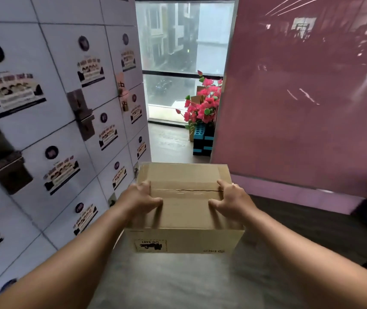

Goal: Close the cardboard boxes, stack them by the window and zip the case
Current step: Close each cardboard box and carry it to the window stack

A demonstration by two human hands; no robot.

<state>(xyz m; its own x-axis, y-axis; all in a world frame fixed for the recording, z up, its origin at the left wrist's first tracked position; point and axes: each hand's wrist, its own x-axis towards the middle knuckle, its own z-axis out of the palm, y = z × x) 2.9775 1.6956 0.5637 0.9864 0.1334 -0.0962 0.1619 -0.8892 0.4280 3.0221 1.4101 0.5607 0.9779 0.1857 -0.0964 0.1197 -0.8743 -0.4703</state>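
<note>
Head view. I hold one closed cardboard box [184, 210] out in front of me, lifted clear of the grey floor [173, 284], in a narrow passage. My left hand [140, 200] grips the box's left edge, fingers curled over onto the top flaps; my right hand [228, 200] grips the right edge the same way. Both grips are thus closed on the box. The flaps meet along a centre seam, and a printed label shows upside down on the near face. White lockers [51, 121] with stickers line the left; a pink panel [300, 97] stands on the right. The window [178, 52] lies well ahead, with pink flowers [202, 103] near its base.
</note>
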